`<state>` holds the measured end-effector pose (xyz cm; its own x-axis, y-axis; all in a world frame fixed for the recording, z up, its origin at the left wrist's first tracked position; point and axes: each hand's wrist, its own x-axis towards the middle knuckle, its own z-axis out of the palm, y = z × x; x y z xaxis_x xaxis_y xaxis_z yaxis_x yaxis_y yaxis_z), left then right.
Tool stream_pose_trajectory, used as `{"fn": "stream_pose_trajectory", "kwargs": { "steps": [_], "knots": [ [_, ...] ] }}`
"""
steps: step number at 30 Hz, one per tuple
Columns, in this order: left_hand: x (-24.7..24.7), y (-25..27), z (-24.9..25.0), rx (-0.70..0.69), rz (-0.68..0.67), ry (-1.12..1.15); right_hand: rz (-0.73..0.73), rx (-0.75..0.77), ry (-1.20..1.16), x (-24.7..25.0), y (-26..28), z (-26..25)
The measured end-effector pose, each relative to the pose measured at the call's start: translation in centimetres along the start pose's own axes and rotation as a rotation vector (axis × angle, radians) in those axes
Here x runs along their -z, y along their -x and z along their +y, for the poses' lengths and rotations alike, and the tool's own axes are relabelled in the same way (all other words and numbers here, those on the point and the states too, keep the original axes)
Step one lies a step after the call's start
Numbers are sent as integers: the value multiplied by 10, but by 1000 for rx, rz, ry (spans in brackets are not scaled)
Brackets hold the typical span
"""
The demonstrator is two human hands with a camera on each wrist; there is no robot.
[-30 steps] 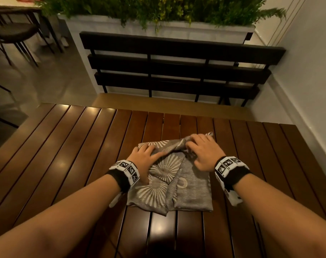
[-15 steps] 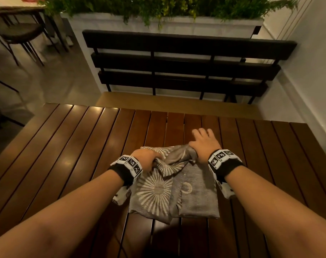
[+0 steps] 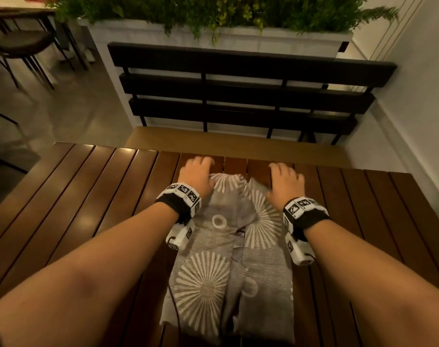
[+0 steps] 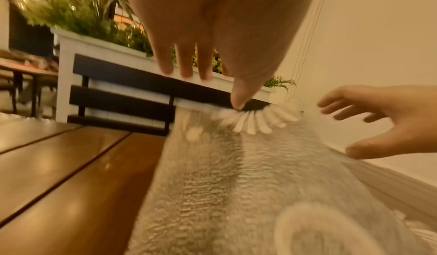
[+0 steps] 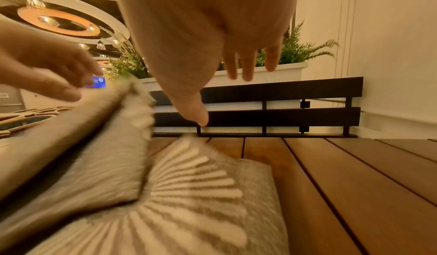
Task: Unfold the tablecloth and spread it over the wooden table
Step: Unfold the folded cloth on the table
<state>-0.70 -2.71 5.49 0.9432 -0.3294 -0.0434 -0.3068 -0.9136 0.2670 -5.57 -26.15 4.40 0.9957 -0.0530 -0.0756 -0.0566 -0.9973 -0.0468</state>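
Observation:
The grey tablecloth with white sunburst prints lies as a long, still partly folded strip down the middle of the wooden slat table. My left hand hovers at the left of the strip's far end, fingers straight and spread, holding nothing. My right hand is at the right of that end, also spread and empty. In the left wrist view the thumb tip sits at the cloth's far edge. The right wrist view shows the cloth bunched in loose folds, blurred.
A black slatted bench stands just beyond the table's far edge, backed by a white planter full of green plants. A white wall runs along the right. A dark chair stands far left. Bare slats flank the cloth.
Both hands gripped the top fold, carried it away towards the far edge and let go. The cloth went from a compact square to a longer strip.

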Motion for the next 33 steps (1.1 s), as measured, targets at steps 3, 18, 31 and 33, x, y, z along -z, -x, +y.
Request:
{"fn": "stream_pose_trajectory", "kwargs": {
  "steps": [3, 18, 31, 33],
  "knots": [
    [-11, 4, 1, -69, 89, -84, -28, 43, -40, -18, 12, 1],
    [-86, 52, -4, -138, -299, -242, -356, 110, 5, -79, 18, -12],
    [-73, 64, 39, -141, -314, -223, -515, 102, -57, -60, 1, 2],
    [-73, 78, 67, -146, -265, -11, -538, 131, -45, -56, -6, 5]
  ]
}}
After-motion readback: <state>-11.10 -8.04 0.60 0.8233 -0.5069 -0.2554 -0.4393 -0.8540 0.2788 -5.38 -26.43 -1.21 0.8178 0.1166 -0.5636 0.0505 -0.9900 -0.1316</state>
